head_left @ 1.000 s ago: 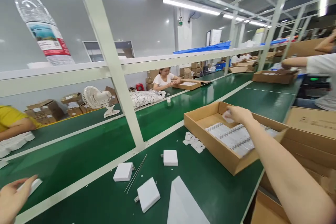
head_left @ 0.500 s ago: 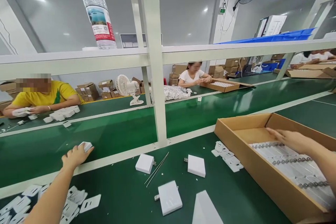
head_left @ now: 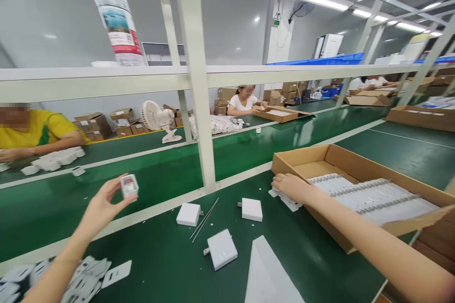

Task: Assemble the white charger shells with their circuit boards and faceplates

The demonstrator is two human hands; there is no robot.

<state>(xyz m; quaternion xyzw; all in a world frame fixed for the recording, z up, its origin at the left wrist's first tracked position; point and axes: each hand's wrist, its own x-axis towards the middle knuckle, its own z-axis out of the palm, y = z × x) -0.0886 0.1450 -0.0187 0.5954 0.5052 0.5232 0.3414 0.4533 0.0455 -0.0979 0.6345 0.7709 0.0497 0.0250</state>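
My left hand point(head_left: 103, 201) is raised over the green belt, thumb and fingers closed around a small white charger housing point(head_left: 129, 186). The housing's open side faces me, with some parts visible inside. My right hand point(head_left: 289, 187) rests on a small pile of flat white plastic plates point(head_left: 293, 204) beside the cardboard tray, its fingers curled down onto them. The hand covers part of that pile. Between my hands lie three white plug chargers point(head_left: 222, 249), point(head_left: 188, 214), point(head_left: 251, 209) with metal prongs showing.
Rows of white pieces fill part of the cardboard tray point(head_left: 355, 232). Thin metal rods point(head_left: 204, 220) and a white sheet point(head_left: 268, 274) lie on the table. More flat plates point(head_left: 85, 279) are heaped at lower left. A frame post point(head_left: 201, 104) stands ahead; co-workers sit across the belt.
My right hand has moved left, out of the cardboard tray and onto the pile of plates. My left hand has lifted the housing off the belt and turned its open side toward me.
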